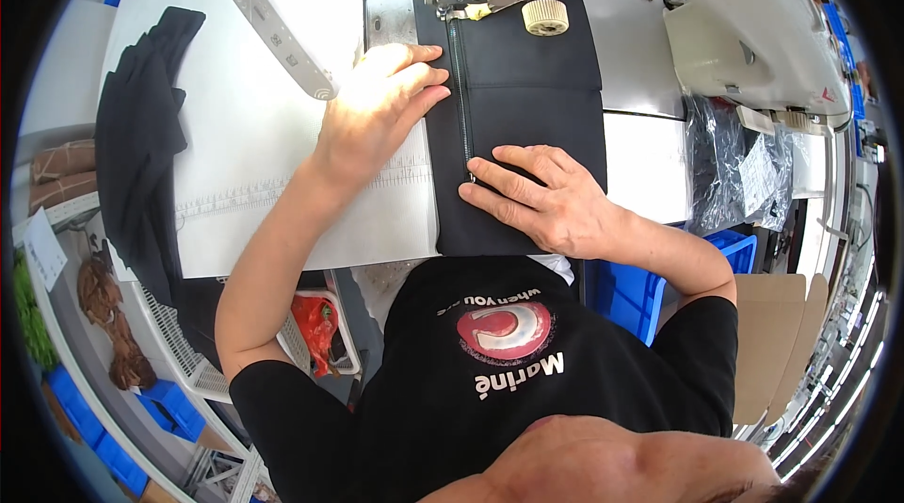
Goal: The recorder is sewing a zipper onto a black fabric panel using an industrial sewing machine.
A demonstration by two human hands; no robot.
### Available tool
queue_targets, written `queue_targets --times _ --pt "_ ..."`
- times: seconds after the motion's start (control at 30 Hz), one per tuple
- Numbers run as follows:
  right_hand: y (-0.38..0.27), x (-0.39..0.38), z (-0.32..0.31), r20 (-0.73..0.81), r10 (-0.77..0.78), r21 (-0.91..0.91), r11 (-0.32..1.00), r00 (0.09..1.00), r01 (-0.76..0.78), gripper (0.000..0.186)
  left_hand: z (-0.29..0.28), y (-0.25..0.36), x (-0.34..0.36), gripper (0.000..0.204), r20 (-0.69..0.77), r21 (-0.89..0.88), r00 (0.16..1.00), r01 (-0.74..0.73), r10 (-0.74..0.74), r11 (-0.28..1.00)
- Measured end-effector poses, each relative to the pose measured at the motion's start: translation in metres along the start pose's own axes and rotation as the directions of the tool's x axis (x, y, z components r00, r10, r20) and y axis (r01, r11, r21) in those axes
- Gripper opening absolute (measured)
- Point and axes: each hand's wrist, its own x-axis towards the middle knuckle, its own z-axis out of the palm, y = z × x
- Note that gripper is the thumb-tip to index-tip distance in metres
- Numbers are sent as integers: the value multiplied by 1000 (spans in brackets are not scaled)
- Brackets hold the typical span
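Note:
A black fabric piece (541, 117) lies flat on the white table, with a dark zipper (460, 93) running lengthwise near its left side. The zipper's far end is under the needle area (459, 11) of a sewing machine (753, 4). My left hand (372, 112) rests at the fabric's left edge, fingers stretched toward the zipper just short of the machine's foot. Nearer to me, my right hand (556, 197) lies flat on the fabric, fingers extended, their tips at the near end of the zipper. Neither hand grasps anything visible.
A white lamp (281, 37) reaches in over the table from the upper left. Dark cloth (141, 136) hangs off the left edge. Ruler markings (282, 190) cross the tabletop. Clear plastic bags (730, 173) lie at right, above a blue crate (626, 300). A white basket (344, 352) stands below.

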Motion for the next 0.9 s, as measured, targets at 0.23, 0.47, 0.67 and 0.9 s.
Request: queue_targets --times 0.23,0.47,0.67,0.9 --pt "1 2 -3 -2 4 -4 1000 1000 -4 53 -7 7 5 22 93 13 991 98 -99 995" --pt "11 4 -2 8 -11 -17 1000 1000 11 48 -5 4 11 21 80 20 994 74 -76 997" --pt "14 9 -3 -1 -14 -23 1000 1000 14 47 -3 -3 11 24 23 69 1000 -1 -1 998" --pt "28 20 -2 -34 -16 -34 999 999 15 46 0 10 5 33 107 379 994 -72 33 923"
